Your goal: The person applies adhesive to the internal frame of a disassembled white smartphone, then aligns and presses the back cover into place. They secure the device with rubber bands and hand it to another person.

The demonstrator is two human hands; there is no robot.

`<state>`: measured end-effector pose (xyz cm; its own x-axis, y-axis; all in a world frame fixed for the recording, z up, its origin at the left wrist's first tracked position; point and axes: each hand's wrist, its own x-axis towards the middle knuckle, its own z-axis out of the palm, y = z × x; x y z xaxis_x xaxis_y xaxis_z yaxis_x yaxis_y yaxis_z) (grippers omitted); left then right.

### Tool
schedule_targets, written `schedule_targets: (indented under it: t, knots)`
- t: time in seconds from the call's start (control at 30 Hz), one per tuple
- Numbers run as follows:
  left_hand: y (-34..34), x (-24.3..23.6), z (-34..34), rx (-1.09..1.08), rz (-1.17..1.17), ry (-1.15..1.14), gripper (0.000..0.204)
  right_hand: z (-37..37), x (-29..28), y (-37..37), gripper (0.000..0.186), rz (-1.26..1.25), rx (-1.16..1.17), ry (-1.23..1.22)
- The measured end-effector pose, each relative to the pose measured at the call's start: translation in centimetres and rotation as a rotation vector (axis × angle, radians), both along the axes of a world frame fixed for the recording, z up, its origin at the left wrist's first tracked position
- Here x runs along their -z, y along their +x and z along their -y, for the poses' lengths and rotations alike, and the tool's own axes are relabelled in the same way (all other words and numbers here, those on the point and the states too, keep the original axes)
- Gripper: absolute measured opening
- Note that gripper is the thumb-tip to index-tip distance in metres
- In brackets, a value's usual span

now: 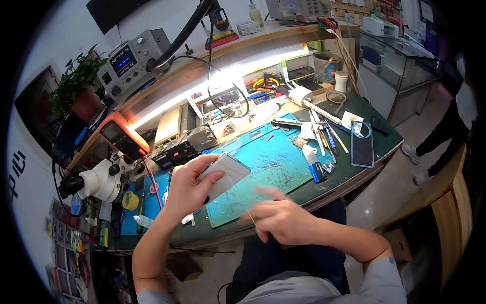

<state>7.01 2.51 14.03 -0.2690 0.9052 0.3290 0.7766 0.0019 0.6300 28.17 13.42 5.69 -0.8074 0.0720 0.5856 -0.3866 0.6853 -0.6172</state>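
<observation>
My left hand (190, 186) grips a pale, flat phone (230, 171) by its edge, thumb on the near face, tilted above the blue-green work mat (273, 187). A thin, pale rubber band (235, 190) crosses the phone and stretches down toward my right hand (283, 219). The fingers of the right hand are curled at the band's lower end, with the index finger partly extended and slightly blurred. The far side of the phone is hidden.
Right of the mat lie a blue-edged phone (361, 147), several pens and tweezers, and a blue-and-white tube (318, 171). On the left stand a microscope (101, 181) and an orange multimeter (121, 136). A person's legs (435, 137) show at far right.
</observation>
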Motion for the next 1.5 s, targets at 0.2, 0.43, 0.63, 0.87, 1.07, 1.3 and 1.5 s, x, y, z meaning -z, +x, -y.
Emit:
schedule_targets:
  t: [0.2, 0.43, 0.63, 0.87, 1.07, 1.3, 1.5]
  knots:
    - [-2.1, -0.4, 1.6, 0.035, 0.507, -0.041, 0.039, -5.1, 1.4, 1.0, 0.017, 0.145, 0.485, 0.519]
    - [0.5, 2.2, 1.4, -0.023, 0.826, 0.299, 0.042, -2.4, -1.2, 2.3, 0.042, 0.051, -0.612, -0.998]
    - [2.4, 3.2, 2.2, 0.026, -0.404, 0.355, 0.024, -2.9, -0.7, -2.6, 0.061, 0.035, -0.432, -1.69]
    - [3.6, 3.6, 0.3, 0.204, -1.15, 0.146, 0.037, -3.2, -0.8, -5.2, 0.06, 0.473, -0.235, -1.377]
    - [4.0, 4.2, 0.4, 0.194, -1.008, 0.158, 0.032, -3.0, -0.1, -5.6, 0.033, 0.453, -0.237, -1.48]
    - [2.1, 4.2, -0.3, 0.211, -0.575, 0.326, 0.024, -6.4, 0.3, -4.7, 0.021, 0.417, -0.116, -1.475]
    - [1.2, 4.0, -3.8, -0.079, 0.751, 0.465, 0.028, -6.6, -2.0, -3.8, 0.04, -0.143, 0.188, -0.94]
